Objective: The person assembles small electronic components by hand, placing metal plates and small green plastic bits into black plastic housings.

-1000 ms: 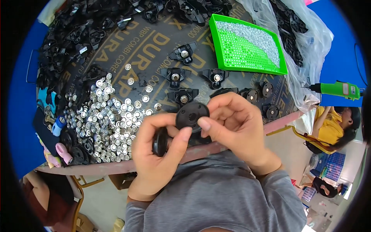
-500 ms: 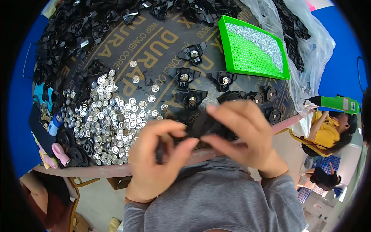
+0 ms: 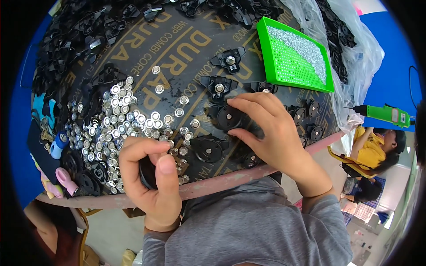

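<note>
My right hand has its thumb and fingertips at the edge of a round black disc, which sits over a black bracket on the table. My left hand is curled near the table edge, with another black disc partly hidden in its palm. Between the hands lies a black part with a disc on top. Beyond the right hand are black winged brackets, each with a silver button-like piece in its middle. Small round silver pieces are heaped beyond my left hand.
A green perforated tray of small silvery pieces stands far right, beside clear plastic sheeting. Several black discs lie along the right edge. A green electric screwdriver is further right. Black brackets crowd the far left.
My hands have drawn apart: the left moved left and toward me, while the right is now at the disc over a bracket. The disc-topped part between them has come into view.
</note>
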`<act>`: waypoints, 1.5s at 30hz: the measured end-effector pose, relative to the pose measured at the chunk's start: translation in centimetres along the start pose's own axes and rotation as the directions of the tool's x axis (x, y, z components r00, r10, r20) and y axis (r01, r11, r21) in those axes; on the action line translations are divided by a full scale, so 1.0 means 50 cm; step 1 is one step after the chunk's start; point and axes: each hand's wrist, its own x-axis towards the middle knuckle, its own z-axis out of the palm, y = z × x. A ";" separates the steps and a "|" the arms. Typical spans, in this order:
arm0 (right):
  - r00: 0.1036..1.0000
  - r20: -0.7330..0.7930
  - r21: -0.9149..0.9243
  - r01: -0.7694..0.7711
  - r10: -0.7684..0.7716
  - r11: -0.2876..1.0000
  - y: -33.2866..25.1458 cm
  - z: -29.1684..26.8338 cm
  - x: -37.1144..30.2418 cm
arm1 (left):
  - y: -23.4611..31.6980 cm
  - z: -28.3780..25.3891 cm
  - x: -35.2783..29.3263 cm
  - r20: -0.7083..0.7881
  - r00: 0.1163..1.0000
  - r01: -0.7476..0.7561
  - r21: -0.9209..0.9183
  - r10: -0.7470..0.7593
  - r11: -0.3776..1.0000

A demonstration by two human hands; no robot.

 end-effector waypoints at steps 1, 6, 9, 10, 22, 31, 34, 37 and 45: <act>1.000 0.005 0.003 -0.010 0.010 1.000 0.000 0.000 0.000 | -0.002 -0.001 -0.001 0.013 1.000 0.000 0.002 0.000 1.000; 0.999 0.011 0.011 -0.032 0.032 0.999 0.001 0.001 0.005 | -0.006 -0.002 0.001 0.048 0.999 -0.024 0.037 0.022 0.999; 1.000 -0.009 0.020 -0.028 0.029 0.999 -0.002 -0.001 0.008 | -0.006 0.004 0.003 0.038 0.998 -0.047 0.020 0.046 0.999; 0.999 -0.029 0.035 -0.027 0.028 0.999 -0.004 -0.003 0.007 | -0.007 0.006 0.004 0.043 0.995 -0.091 0.029 0.090 0.995; 0.886 -0.324 0.233 0.416 -0.333 0.879 -0.002 -0.014 -0.022 | 0.013 0.005 0.019 0.442 0.885 -0.201 0.080 0.146 0.976; 0.944 -0.194 0.118 0.293 -0.268 0.949 -0.009 -0.024 -0.015 | 0.006 0.010 0.020 0.445 0.869 -0.278 0.076 0.217 0.957; 0.953 -0.205 0.185 0.262 -0.224 0.947 0.001 -0.022 -0.013 | 0.000 0.008 0.019 0.404 0.887 -0.285 0.094 0.225 0.954; 0.963 -0.176 0.404 0.259 -0.203 0.877 0.017 -0.021 -0.032 | -0.001 0.009 0.016 0.363 0.904 -0.277 0.091 0.227 0.957; 0.992 -0.087 0.983 0.100 -0.089 0.154 0.011 -0.004 -0.034 | -0.006 0.004 0.014 0.358 0.917 -0.223 0.101 0.173 0.970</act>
